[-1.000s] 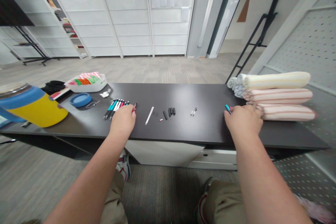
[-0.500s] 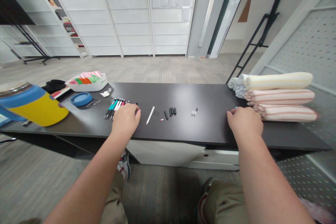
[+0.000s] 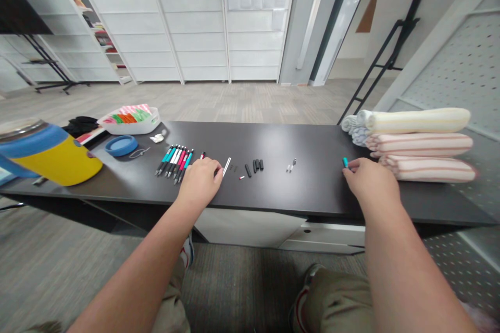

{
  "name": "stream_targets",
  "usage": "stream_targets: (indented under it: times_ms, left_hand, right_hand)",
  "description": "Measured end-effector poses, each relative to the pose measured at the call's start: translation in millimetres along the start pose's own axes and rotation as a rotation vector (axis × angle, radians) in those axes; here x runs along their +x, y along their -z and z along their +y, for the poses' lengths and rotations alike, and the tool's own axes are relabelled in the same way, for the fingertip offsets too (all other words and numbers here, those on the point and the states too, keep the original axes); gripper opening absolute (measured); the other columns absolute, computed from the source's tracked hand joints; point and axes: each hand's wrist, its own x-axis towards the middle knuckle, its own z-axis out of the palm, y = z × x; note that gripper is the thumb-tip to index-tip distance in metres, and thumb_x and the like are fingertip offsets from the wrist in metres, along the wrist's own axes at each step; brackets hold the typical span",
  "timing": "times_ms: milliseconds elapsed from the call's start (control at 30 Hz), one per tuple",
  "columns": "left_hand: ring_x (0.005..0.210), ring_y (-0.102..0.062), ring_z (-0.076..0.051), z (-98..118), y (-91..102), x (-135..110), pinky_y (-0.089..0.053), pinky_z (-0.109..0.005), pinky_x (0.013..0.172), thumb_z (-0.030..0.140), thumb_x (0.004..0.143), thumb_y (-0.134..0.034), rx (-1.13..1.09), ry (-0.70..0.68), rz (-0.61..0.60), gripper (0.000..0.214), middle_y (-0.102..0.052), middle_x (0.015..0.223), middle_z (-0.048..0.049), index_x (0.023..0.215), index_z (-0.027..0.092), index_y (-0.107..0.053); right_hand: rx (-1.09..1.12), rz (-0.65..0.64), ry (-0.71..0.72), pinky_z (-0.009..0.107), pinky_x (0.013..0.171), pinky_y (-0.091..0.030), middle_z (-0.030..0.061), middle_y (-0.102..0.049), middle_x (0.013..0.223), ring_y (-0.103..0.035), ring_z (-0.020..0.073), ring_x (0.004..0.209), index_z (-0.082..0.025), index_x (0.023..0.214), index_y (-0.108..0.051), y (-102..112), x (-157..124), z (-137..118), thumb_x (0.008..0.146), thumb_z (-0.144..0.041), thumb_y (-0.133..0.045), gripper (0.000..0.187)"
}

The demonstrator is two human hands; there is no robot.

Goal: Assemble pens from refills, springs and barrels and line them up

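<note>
My left hand (image 3: pixel 201 181) is low over the desk with its fingers curled together. Its fingertips reach the lower ends of thin white pen refills (image 3: pixel 227 165) and cover them; whether it grips one is hidden. Behind that hand lies a row of click pens (image 3: pixel 174 162) in teal, white and pink, and one more pen (image 3: pixel 202 155) is partly covered. My right hand (image 3: pixel 371 179), in front of the rolled cloths, is closed on a small teal pen barrel (image 3: pixel 345 162), whose end sticks out past the fingers. Between the hands are black grips (image 3: pixel 255 165), small springs (image 3: pixel 235 167), a red-and-white piece (image 3: pixel 241 177) and small clear-and-metal pieces (image 3: pixel 291 166).
Rolled striped cloths (image 3: pixel 425 143) are stacked at the desk's right end. On the left are a yellow-and-blue jug-like container (image 3: pixel 58 158), a blue ring-shaped lid (image 3: pixel 121 146), a white basket (image 3: pixel 150 124) of colourful packets and a crumpled white scrap (image 3: pixel 158 138). The dark desk (image 3: pixel 273 197) has drawers below.
My left hand has shifted right from the pen row to the refills, uncovering more pens. My right hand has moved slightly right, and more of the teal barrel shows.
</note>
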Motion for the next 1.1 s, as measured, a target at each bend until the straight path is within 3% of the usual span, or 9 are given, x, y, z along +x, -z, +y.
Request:
stream_targets:
  times_ms: [100,533,633,733,900,1100]
  left_hand:
    - [0.096,-0.069,-0.030,-1,-1.8,0,-0.051,-0.042,0.090,0.031,0.098,-0.054,-0.002,-0.003,-0.003,0.024,-0.075,0.096,-0.0115,0.090,0.020,-0.074]
    - [0.100,-0.069,-0.029,0,-1.3,0,-0.051,-0.042,0.095,0.033,0.098,-0.056,-0.051,0.011,-0.017,0.024,-0.075,0.100,-0.0112,0.093,0.020,-0.075]
    - [0.099,-0.069,-0.028,0,0.0,0,-0.052,-0.041,0.093,0.038,0.098,-0.059,-0.063,0.026,-0.045,0.024,-0.075,0.100,-0.0105,0.094,0.020,-0.076]
    - [0.097,-0.069,-0.029,1,1.1,-1,-0.053,-0.040,0.090,0.040,0.096,-0.062,-0.063,0.030,-0.054,0.025,-0.075,0.099,-0.0108,0.092,0.020,-0.076]
    - [0.094,-0.070,-0.029,5,2.6,-3,-0.053,-0.040,0.087,0.033,0.097,-0.059,-0.023,0.054,-0.055,0.023,-0.076,0.097,-0.0113,0.086,0.020,-0.075]
    - [0.089,-0.070,-0.031,19,6.3,-6,-0.051,-0.040,0.083,0.027,0.101,-0.048,0.206,0.031,-0.087,0.030,-0.073,0.094,-0.0158,0.090,0.015,-0.074]
  right_hand:
    - [0.031,-0.013,0.029,0.039,0.074,-0.050,0.0137,-0.080,0.095,-0.074,0.0314,0.087,-0.018,0.103,-0.078,-1,1,0,0.088,-0.032,-0.067,0.023]
    - [-0.074,-0.094,0.014,0.041,0.066,-0.045,0.0177,-0.078,0.087,-0.071,0.0352,0.081,-0.019,0.094,-0.084,13,-6,-11,0.091,-0.038,-0.057,0.033]
    - [-0.014,-0.010,-0.040,0.041,0.066,-0.044,0.0178,-0.077,0.086,-0.070,0.0349,0.080,-0.018,0.098,-0.083,21,-10,-20,0.092,-0.042,-0.056,0.037]
    - [0.097,0.152,-0.048,0.039,0.068,-0.043,0.0160,-0.076,0.091,-0.068,0.0323,0.083,-0.018,0.099,-0.079,28,-17,-33,0.093,-0.043,-0.057,0.034]
    - [0.354,0.323,0.198,0.036,0.080,-0.046,0.0116,-0.073,0.098,-0.065,0.0261,0.088,-0.019,0.098,-0.071,30,-39,-70,0.095,-0.036,-0.057,0.022]
    - [0.548,0.232,0.723,0.036,0.084,-0.047,0.0083,-0.068,0.092,-0.063,0.0252,0.090,-0.021,0.096,-0.064,25,-87,-128,0.099,-0.029,-0.056,0.012]
